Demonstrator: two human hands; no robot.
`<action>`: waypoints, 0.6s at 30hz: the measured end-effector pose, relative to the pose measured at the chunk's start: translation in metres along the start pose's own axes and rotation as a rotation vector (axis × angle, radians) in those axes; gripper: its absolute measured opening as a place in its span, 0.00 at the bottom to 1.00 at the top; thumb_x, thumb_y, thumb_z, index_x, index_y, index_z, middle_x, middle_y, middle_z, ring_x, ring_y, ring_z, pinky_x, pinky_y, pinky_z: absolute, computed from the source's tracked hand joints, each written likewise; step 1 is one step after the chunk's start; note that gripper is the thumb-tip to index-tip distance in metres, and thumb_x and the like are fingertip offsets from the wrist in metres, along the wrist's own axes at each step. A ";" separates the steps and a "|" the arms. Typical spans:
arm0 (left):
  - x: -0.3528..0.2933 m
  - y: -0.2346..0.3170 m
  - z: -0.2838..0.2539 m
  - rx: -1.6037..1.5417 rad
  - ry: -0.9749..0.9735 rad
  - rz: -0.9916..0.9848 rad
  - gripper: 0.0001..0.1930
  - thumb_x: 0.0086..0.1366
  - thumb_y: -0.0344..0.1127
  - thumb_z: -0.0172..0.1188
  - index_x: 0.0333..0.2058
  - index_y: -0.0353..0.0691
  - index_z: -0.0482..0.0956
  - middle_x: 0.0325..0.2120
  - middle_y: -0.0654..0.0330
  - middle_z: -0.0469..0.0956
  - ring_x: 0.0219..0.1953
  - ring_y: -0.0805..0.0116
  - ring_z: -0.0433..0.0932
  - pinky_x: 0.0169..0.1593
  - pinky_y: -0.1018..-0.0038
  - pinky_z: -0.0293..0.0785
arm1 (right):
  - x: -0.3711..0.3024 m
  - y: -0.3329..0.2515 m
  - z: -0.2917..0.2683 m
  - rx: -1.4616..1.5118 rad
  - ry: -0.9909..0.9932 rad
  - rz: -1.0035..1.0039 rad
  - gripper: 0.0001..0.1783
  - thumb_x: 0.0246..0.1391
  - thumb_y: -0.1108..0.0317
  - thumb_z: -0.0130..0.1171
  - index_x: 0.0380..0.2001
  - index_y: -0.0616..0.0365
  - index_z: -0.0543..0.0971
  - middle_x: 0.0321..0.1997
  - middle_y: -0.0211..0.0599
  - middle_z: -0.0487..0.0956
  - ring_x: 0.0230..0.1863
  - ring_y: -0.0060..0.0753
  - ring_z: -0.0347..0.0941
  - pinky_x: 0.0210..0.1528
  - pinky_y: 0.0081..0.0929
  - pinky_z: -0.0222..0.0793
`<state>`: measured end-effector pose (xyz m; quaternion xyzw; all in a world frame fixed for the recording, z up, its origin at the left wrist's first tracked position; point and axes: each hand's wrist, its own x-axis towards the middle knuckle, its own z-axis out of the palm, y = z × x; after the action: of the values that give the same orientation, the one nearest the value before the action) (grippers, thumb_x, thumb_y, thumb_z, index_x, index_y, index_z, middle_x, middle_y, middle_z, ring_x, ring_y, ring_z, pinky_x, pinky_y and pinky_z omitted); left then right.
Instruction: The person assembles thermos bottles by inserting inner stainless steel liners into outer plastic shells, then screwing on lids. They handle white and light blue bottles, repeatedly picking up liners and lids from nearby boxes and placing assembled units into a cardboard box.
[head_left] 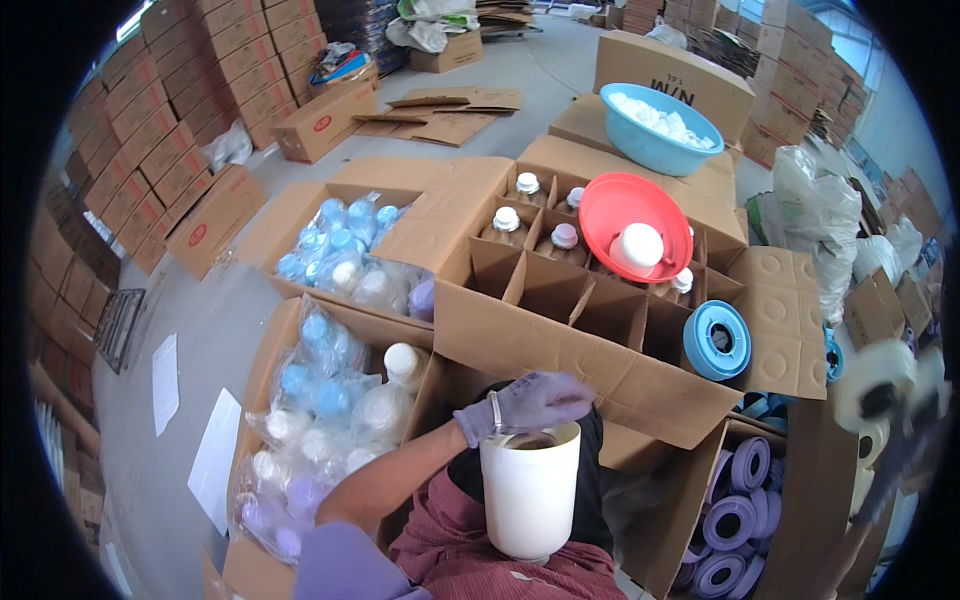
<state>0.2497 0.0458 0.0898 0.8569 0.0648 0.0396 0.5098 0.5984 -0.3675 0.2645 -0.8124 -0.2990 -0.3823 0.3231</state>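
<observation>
Brown cardboard, folded into a wide open-topped carton with upright dividers, across the centre and upper right of the frame. Smaller, at lower right: brown cardboard carton with lilac plastic rings piled inside. Next down, tilted on top of the dividers, right of upper centre: round red plastic bowl.

Then, at lower centre, resting on the lap: white cylindrical plastic vessel, open end up, narrowed at the base. Judging by the pose, mid-handling of this vessel, with steadying at the mouth on one side and reaching out on the other. Calling next, most likely, for firm support at the rim and a clean grasp at far right.

Relative to the grip: directly beneath the purple-grey gloved left hand, palm down over the rim, fingers toward frame right. Impossible to tell whether closed on the rim or merely laid over it. At the far right edge, well apart from the vessel: blurred right hand, near a cream ring-shaped piece; grip unreadable.

Smallest: light-blue plastic ring on the divided carton's right corner; rounded white piece inside the bowl.
</observation>
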 end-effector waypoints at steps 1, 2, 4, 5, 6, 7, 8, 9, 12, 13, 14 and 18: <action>0.011 0.026 -0.002 -0.032 0.131 0.057 0.23 0.65 0.43 0.64 0.55 0.40 0.76 0.43 0.55 0.81 0.44 0.68 0.80 0.49 0.71 0.75 | 0.003 -0.045 0.019 0.062 -0.026 -0.055 0.40 0.49 0.67 0.70 0.64 0.63 0.65 0.57 0.46 0.72 0.59 0.46 0.70 0.64 0.42 0.64; 0.016 0.047 0.000 -0.284 0.208 0.141 0.27 0.64 0.42 0.65 0.58 0.39 0.71 0.47 0.54 0.79 0.46 0.68 0.79 0.51 0.71 0.74 | 0.001 -0.091 0.050 0.149 -0.080 -0.115 0.41 0.49 0.68 0.71 0.64 0.63 0.65 0.57 0.46 0.72 0.59 0.46 0.70 0.64 0.42 0.64; 0.025 0.078 0.000 -0.791 0.374 0.312 0.35 0.64 0.41 0.66 0.65 0.36 0.61 0.55 0.53 0.75 0.51 0.67 0.75 0.54 0.72 0.73 | -0.010 -0.180 0.112 0.275 -0.204 -0.255 0.42 0.48 0.69 0.72 0.65 0.63 0.64 0.57 0.46 0.72 0.59 0.45 0.70 0.64 0.42 0.64; 0.029 0.082 -0.010 -0.715 0.361 0.381 0.38 0.65 0.35 0.65 0.68 0.37 0.54 0.58 0.57 0.70 0.56 0.71 0.71 0.59 0.73 0.70 | -0.018 -0.217 0.138 0.256 -0.260 -0.411 0.46 0.41 0.66 0.78 0.62 0.61 0.65 0.51 0.43 0.74 0.54 0.40 0.72 0.54 0.41 0.72; 0.022 0.078 -0.017 -0.862 0.357 0.269 0.37 0.66 0.36 0.65 0.68 0.38 0.55 0.57 0.59 0.70 0.56 0.72 0.71 0.59 0.74 0.69 | -0.021 -0.254 0.157 0.193 -0.272 -0.490 0.45 0.40 0.64 0.78 0.61 0.61 0.66 0.47 0.42 0.75 0.49 0.39 0.73 0.48 0.39 0.73; 0.009 0.071 -0.027 -1.013 0.342 0.163 0.35 0.66 0.36 0.64 0.67 0.39 0.57 0.56 0.60 0.71 0.56 0.72 0.70 0.60 0.74 0.69 | -0.022 -0.281 0.171 0.118 -0.279 -0.572 0.45 0.40 0.63 0.78 0.61 0.61 0.66 0.44 0.41 0.76 0.44 0.37 0.75 0.43 0.37 0.73; -0.005 0.059 -0.037 -1.047 0.466 0.134 0.33 0.68 0.37 0.63 0.67 0.40 0.59 0.56 0.61 0.71 0.56 0.74 0.70 0.59 0.75 0.69 | -0.031 -0.289 0.197 0.312 -0.389 -0.460 0.44 0.40 0.63 0.77 0.60 0.61 0.66 0.41 0.41 0.77 0.40 0.37 0.75 0.40 0.36 0.73; -0.009 0.030 -0.043 -1.077 0.615 0.123 0.31 0.68 0.35 0.62 0.66 0.39 0.60 0.56 0.61 0.71 0.55 0.74 0.71 0.60 0.75 0.69 | -0.038 -0.295 0.215 0.497 -0.497 -0.342 0.43 0.41 0.63 0.76 0.60 0.60 0.67 0.38 0.41 0.77 0.36 0.36 0.76 0.37 0.35 0.73; -0.043 -0.049 -0.076 -0.307 0.903 0.199 0.26 0.71 0.44 0.54 0.62 0.37 0.66 0.56 0.56 0.73 0.56 0.66 0.73 0.59 0.69 0.72 | -0.072 -0.319 0.229 0.620 -0.899 -0.029 0.43 0.40 0.53 0.74 0.58 0.59 0.69 0.38 0.41 0.79 0.42 0.42 0.76 0.59 0.47 0.62; -0.044 -0.052 -0.085 -0.570 0.882 0.145 0.27 0.71 0.48 0.52 0.61 0.37 0.66 0.55 0.54 0.73 0.57 0.64 0.74 0.58 0.66 0.74 | -0.089 -0.315 0.242 0.584 -0.940 -0.038 0.42 0.40 0.51 0.73 0.57 0.58 0.70 0.41 0.42 0.79 0.45 0.42 0.76 0.62 0.48 0.59; -0.044 -0.053 -0.093 -0.839 0.878 0.092 0.28 0.71 0.52 0.50 0.60 0.36 0.67 0.55 0.53 0.73 0.57 0.61 0.75 0.57 0.64 0.77 | -0.107 -0.305 0.260 0.458 -0.780 -0.324 0.40 0.41 0.53 0.73 0.57 0.55 0.71 0.43 0.42 0.78 0.46 0.42 0.75 0.60 0.44 0.63; -0.051 -0.030 -0.088 -1.051 0.895 0.115 0.26 0.71 0.45 0.52 0.62 0.37 0.64 0.54 0.55 0.74 0.56 0.63 0.77 0.55 0.65 0.78 | -0.115 -0.318 0.275 0.229 -0.718 -0.607 0.35 0.41 0.57 0.71 0.55 0.51 0.74 0.50 0.39 0.76 0.53 0.46 0.70 0.62 0.44 0.60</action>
<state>0.1853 0.1290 0.1056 0.3996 0.1953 0.4424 0.7788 0.4222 0.0067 0.1281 -0.7283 -0.6553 -0.1192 0.1609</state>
